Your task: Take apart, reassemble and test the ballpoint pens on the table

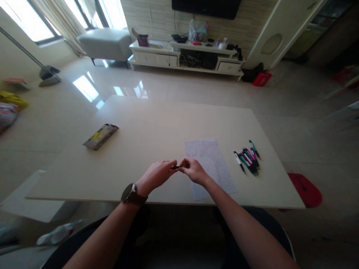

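Note:
My left hand (159, 173) and my right hand (193, 171) meet above the front of the white table (157, 127). Pinched between the fingertips of both is a small dark pen part (176, 167); the fingers hide most of it. Below and to the right of my right hand lies a sheet of paper (214, 164) covered with lines of writing. Farther right, several pens (248, 158) lie in a loose pile, with a white and black pen (239, 161) at its left side. A watch (129, 192) is on my left wrist.
A grey and yellow packet (101, 136) lies on the table's left part. A red stool (305, 189) stands by the right edge, a white bench (33, 198) at the left. Beyond the table are a TV cabinet (157, 59) and a grey ottoman (106, 43).

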{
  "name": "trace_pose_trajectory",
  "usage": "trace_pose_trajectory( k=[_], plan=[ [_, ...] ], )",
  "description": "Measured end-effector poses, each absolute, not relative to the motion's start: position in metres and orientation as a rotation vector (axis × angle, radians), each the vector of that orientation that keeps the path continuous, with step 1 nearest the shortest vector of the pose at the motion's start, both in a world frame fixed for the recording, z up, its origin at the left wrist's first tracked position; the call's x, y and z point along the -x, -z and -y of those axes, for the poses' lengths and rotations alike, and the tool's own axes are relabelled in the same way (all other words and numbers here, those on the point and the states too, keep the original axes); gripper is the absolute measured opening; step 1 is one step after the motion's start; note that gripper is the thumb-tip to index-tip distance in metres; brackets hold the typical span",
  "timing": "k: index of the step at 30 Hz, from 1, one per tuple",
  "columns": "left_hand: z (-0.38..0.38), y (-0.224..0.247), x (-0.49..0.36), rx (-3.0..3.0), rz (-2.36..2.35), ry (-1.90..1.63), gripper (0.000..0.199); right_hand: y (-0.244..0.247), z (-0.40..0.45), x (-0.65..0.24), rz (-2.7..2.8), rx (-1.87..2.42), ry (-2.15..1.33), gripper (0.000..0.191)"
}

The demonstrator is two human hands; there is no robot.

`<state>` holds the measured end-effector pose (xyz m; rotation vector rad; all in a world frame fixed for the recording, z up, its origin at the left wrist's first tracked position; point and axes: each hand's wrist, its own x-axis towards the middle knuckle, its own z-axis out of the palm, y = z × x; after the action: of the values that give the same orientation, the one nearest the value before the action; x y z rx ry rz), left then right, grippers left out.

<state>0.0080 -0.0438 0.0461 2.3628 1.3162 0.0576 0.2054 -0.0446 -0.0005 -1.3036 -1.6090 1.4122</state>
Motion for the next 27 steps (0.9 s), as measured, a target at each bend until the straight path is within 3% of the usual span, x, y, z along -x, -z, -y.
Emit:
trace_pose_trajectory(
  k=[6, 12, 16, 19, 23, 27],
  plan=[
    [0.0425, -0.048, -0.0063, -2.349, -1.365, -0.074, 0.018, -0.0075, 0.0422, -0.2033, 1.478, 1.256, -1.516, 0.021],
    [0.0438, -0.0476, -0.0034, -2.328, -1.379, -0.061, 0.018, -0.0056, 0.0446, -0.2001, 1.415, 1.28, -1.646, 0.066],
    [0.0456, -0.0444, -0.0014, -2.341, -1.392, -0.025, 0.016, -0.0048, 0.0445, -0.1972, 1.433, 1.292, -1.703, 0.078],
    [0.0447, -0.0426, -0.0001, -2.355, -1.379, -0.034, 0.017, -0.0028, 0.0426, -0.1969, 1.491, 1.31, -1.63, 0.065],
    [0.0426, -0.0437, 0.0007, -2.342, -1.367, -0.082, 0.016, -0.0009, 0.0395, -0.199, 1.558, 1.326, -1.454, 0.028],
    [0.0424, -0.044, -0.0002, -2.343, -1.36, -0.084, 0.013, -0.0012, 0.0392, -0.1988, 1.49, 1.3, -1.526, 0.03]
  ],
)
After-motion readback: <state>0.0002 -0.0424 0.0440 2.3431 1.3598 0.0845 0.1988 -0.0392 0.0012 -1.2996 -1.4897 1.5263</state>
